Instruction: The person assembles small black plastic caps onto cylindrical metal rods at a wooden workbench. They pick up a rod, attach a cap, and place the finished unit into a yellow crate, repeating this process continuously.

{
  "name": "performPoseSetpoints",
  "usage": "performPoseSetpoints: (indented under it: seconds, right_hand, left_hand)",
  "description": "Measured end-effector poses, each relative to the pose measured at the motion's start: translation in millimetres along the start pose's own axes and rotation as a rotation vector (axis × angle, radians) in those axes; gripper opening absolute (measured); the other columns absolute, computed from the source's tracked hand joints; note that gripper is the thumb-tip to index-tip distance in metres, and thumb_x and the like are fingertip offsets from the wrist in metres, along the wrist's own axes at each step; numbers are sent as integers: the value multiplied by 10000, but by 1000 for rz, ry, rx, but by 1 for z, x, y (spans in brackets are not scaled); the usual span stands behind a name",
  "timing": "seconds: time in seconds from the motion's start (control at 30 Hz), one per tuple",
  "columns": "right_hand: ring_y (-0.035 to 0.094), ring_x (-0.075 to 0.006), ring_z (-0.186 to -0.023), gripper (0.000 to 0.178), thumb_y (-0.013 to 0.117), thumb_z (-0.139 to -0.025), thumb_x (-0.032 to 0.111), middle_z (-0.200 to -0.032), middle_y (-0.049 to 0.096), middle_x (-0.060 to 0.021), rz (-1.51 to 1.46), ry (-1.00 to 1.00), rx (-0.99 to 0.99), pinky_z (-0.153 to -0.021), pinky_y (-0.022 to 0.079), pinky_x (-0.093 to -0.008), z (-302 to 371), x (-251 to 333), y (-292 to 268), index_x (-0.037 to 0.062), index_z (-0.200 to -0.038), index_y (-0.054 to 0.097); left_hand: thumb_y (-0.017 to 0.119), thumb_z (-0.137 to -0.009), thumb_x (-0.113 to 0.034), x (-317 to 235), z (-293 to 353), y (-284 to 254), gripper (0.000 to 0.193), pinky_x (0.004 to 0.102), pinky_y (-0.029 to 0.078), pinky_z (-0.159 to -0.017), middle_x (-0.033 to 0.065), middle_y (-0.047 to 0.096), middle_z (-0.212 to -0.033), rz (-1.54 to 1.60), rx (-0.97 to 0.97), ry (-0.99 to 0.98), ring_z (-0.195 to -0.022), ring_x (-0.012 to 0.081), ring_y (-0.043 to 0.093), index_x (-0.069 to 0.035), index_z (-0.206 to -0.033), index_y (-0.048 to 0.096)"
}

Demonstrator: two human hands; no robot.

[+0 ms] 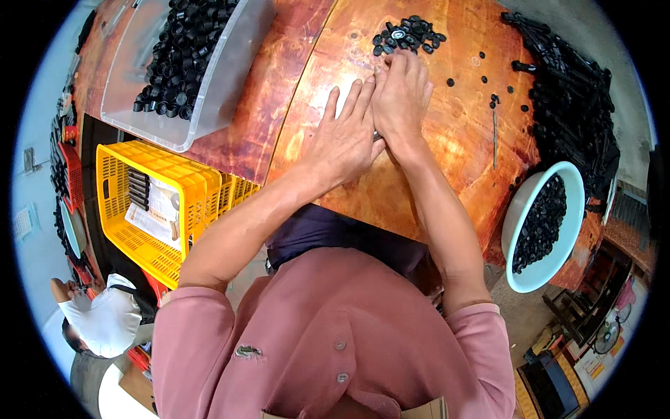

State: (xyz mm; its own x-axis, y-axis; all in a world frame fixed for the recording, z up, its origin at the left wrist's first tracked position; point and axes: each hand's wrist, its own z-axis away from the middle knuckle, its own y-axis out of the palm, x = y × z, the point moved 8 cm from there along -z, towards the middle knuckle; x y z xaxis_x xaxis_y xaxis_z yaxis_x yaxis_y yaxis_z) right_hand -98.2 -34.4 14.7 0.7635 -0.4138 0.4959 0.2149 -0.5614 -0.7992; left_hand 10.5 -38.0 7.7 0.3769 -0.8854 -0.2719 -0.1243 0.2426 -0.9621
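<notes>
My left hand [343, 136] lies palm down on the wooden table, its fingers stretched out flat toward the far side. A small dark bit of something shows by its thumb; most of it is hidden, so I cannot tell its kind. Close against it, my right hand [403, 98] reaches farther forward, palm down, with its fingers extended. Its fingertips touch the near edge of a loose pile of small black oval plastic pieces [422, 31]. One piece in that pile has a pale face. Whatever is beneath the right palm cannot be seen.
A clear plastic bin [230, 77] of black caps stands at far left, above a yellow crate [143, 150]. On the right are a thin metal rod [495, 136], a heap of black parts [569, 91] and a pale blue basin [576, 209] of black pieces. Another person [105, 318] is at lower left.
</notes>
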Motion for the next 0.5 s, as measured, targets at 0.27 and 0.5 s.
performPoseSetpoints:
  seconds: [0.27,0.5]
  right_hand:
    - [473,-352,-1207,275,549,-971,240,-1258,551,-162,-42,5,-53,-988,364,-494,-5,5,-7,7,-1111,590]
    - [530,-337,-1085,346,619,-948,352,-1068,592,-154,-513,236,-169,-955,412,-425,-16,-40,-20,15,-1025,626]
  left_hand:
    - [535,-955,-433,2,0,-11,795,565,162,-1208,244,277,-1599,43,-57,-19,-1492,379,253,49,-1531,273]
    - [720,-886,-261,19,2,-43,346,483,462,-825,228,636,-1106,264,-273,-114,-1016,380,607,18,-1048,594]
